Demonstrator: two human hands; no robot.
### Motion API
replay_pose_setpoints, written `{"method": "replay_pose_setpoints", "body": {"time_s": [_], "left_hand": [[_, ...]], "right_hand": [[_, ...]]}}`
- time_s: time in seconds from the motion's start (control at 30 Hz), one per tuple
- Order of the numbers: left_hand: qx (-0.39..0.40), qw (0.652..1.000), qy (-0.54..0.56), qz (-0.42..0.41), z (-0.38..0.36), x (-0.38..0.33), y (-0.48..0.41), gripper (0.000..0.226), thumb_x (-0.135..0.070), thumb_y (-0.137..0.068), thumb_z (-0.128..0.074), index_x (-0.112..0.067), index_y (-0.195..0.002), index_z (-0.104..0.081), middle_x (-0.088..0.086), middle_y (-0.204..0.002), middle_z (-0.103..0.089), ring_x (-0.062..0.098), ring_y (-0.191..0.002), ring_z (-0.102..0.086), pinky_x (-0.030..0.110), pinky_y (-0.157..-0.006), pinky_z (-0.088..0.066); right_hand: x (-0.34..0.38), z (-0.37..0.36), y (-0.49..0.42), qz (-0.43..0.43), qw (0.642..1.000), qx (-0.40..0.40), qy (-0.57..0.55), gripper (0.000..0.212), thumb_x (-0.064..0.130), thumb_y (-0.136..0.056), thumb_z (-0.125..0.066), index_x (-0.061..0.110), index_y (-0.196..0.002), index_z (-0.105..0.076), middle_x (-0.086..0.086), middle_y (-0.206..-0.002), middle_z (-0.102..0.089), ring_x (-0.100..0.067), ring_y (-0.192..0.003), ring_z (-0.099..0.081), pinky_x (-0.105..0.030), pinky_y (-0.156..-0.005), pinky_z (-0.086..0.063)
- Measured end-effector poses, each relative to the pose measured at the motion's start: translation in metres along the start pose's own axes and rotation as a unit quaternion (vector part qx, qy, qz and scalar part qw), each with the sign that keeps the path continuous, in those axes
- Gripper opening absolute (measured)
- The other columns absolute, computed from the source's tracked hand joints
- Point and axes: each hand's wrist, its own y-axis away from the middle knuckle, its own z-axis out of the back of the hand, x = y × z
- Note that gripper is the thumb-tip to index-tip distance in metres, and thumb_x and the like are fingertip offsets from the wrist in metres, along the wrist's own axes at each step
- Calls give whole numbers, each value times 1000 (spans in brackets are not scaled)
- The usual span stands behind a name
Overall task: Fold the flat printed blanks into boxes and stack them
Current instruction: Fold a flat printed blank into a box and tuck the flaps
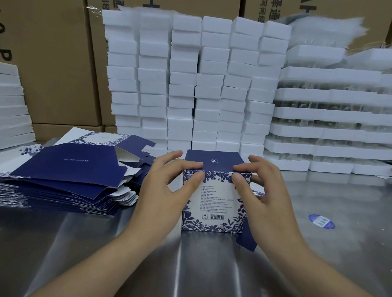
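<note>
A folded box point(213, 202), white with a blue leaf print and a dark blue top flap, stands on the steel table point(98, 245) in front of me. My left hand point(167, 180) grips its upper left corner, thumb on the printed front and fingers on the top flap. My right hand point(262, 186) grips the upper right corner the same way. A dark blue flap sticks out at the box's lower right. A pile of flat printed blanks point(63, 177) lies to the left on the table.
Tall stacks of white foam blocks point(193, 81) stand right behind the box. Flat white foam trays point(335, 131) are stacked at the right, more foam point(7, 106) at the far left. Brown cartons point(51, 54) form the back wall. A round blue sticker point(321, 221) lies on the table, right.
</note>
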Motion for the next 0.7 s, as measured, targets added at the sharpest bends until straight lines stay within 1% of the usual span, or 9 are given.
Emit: {"method": "replay_pose_setpoints", "body": {"time_s": [0.07, 0.13, 0.2, 0.23, 0.3, 0.43, 0.5, 0.6, 0.7], "left_hand": [[-10, 1000, 13, -4, 0, -7, 0, 20, -53, -94, -65, -40, -98, -81, -37, -124, -55, 3, -140, -50, 50, -114, -46], [-31, 999, 20, -12, -2, -13, 2, 28, -54, -95, -61, -36, -93, -82, -28, -127, -55, -1, -138, -49, 47, -110, -49], [-61, 997, 9, -49, -5, -18, 6, 15, -35, -99, -68, -32, -91, -80, -15, -132, -55, -2, -135, -51, 24, -99, -52], [-71, 995, 11, -62, -6, -22, 8, 11, -24, -99, -71, -31, -95, -77, -12, -134, -55, 1, -132, -55, 15, -90, -52], [-77, 992, 27, -91, -6, -28, 12, 24, -13, -97, -73, -34, -109, -71, -10, -140, -51, 5, -127, -61, 7, -80, -51], [-52, 987, 21, -154, -9, -33, 14, 71, 0, -86, -68, -44, -139, -53, -14, -158, -35, 9, -147, -44, 14, -90, -55], [-26, 988, -16, -149, -11, -29, 15, 89, 9, -84, -68, -51, -147, -45, -12, -162, -29, 1, -149, -36, 13, -96, -53], [9, 988, -97, -116, -12, -18, 18, 97, 2, -85, -72, -64, -146, -37, -18, -157, -31, -13, -143, -31, 10, -103, -43], [29, 989, -115, -83, -10, -6, 17, 87, -11, -89, -75, -66, -145, -37, -23, -144, -40, -5, -135, -44, 11, -99, -45]], "right_hand": [[5, 0, 1, -16, 1000, -13, -13, 7, 44, -101, -63, 43, -97, -69, 37, -134, -49, 11, -117, -57, -1, -78, -42], [9, -1, 3, -19, 998, -33, -40, 11, 47, -100, -61, 41, -94, -66, 37, -133, -51, 10, -116, -58, -4, -76, -44], [15, -3, 5, -19, 996, -52, -76, 1, 42, -100, -64, 42, -100, -63, 35, -127, -56, 3, -112, -63, -12, -75, -51], [17, -4, 6, -13, 994, -59, -96, 11, 36, -100, -66, 44, -107, -62, 34, -121, -61, 0, -108, -66, -18, -75, -55], [21, -3, 7, 11, 990, -70, -120, 36, 20, -101, -65, 47, -122, -58, 39, -115, -63, 1, -108, -66, -17, -75, -56], [31, 2, 2, 83, 992, -57, -81, 76, -8, -93, -56, 50, -142, -47, 38, -139, -49, 2, -120, -59, -8, -79, -52], [30, 2, 3, 100, 994, -32, -33, 89, -12, -88, -56, 57, -144, -42, 33, -147, -42, 2, -122, -58, -8, -81, -53], [18, -1, 6, 52, 996, 36, 56, 103, -12, -87, -59, 70, -145, -33, 34, -155, -28, -4, -122, -60, -26, -84, -60], [1, -3, 10, -19, 988, 99, 113, 103, -9, -89, -63, 71, -145, -31, 36, -154, -18, -8, -124, -58, -33, -85, -62]]}}
